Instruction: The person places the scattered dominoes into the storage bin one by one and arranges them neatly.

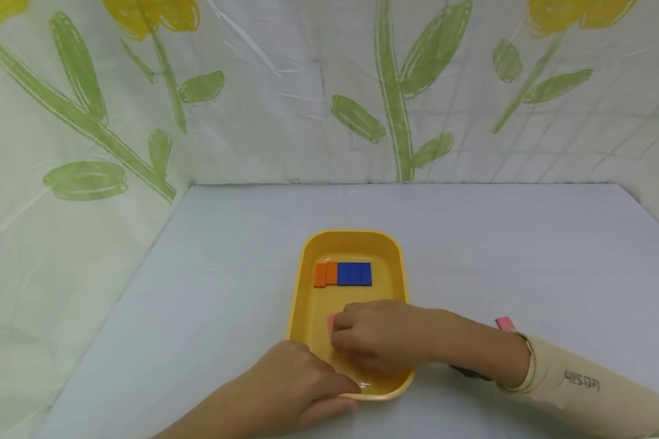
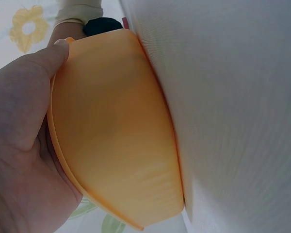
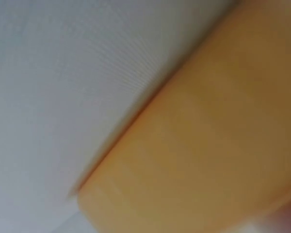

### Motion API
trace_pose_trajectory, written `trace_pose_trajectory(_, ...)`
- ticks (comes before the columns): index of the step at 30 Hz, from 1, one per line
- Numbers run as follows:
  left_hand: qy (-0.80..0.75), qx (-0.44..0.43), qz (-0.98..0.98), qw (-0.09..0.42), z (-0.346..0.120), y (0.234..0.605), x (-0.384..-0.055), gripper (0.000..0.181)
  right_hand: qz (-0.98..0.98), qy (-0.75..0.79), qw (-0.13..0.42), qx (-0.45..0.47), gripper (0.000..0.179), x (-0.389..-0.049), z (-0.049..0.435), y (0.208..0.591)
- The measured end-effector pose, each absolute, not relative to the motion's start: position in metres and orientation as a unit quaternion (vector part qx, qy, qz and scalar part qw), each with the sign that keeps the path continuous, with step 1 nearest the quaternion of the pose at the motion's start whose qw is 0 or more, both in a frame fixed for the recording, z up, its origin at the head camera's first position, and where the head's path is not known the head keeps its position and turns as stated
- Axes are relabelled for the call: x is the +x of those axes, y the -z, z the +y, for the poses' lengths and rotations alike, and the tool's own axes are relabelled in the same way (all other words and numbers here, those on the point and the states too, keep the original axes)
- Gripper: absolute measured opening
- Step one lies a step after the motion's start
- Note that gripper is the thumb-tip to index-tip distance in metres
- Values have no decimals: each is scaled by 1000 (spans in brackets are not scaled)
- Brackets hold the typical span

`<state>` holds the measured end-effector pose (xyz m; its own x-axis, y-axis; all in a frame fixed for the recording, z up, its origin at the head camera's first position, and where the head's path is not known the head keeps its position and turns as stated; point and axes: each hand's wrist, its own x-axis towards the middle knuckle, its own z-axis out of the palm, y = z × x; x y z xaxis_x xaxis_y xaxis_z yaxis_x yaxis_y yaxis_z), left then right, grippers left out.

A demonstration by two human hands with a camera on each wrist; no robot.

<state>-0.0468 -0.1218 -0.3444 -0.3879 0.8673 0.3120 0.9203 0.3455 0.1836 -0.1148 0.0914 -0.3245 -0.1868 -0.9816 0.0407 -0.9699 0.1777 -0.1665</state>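
With the tray as my dial and 12 o'clock farthest from me, a pale sheet (image 1: 291, 122) printed with green stems and yellow flowers hangs beyond the table from 10 to 2 o'clock; the light-coloured table (image 1: 483, 244) spreads below it; the yellow tray (image 1: 306, 286) sits flat on that surface in front of me, its rounded outer wall filling most of my left wrist view, while my right wrist view is blurred; my cream sleeve (image 1: 587, 384), marked with dark lettering, lies at 4 o'clock; my left hand (image 1: 285, 387) grips the tray's rim at 7 o'clock, thumb outside and fingers over the edge; my right hand (image 1: 384, 332) reaches in from 3 o'clock with its fingers curled, pinching a pink tile (image 1: 331, 329), though the fingertips are mostly hidden; a dark band (image 1: 471, 373) shows under that wrist; inside the tray, near 12 o'clock, blue tiles (image 1: 354, 274) stand edge to edge, and two orange tiles (image 1: 326, 274) adjoin them towards 11; the pink tile is just off the tray's centre, towards 8; a pink piece (image 1: 504, 323) lies on the table at 3 o'clock, partly behind my arm.
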Motion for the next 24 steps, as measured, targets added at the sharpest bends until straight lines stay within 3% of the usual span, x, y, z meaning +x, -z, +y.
trace_pose_trajectory(14,171,-543,-821,44,-123,344,-48,26,766,63,34,-639,4,-119,85,334)
trace_pose_trajectory(19,149,-548,-820,70,-123,345,-48,22,781,48,42,-621,11,-121,84,332)
trace_pose_trajectory(24,148,-547,-822,63,-123,344,-48,23,788,47,50,-612,17,-123,84,332)
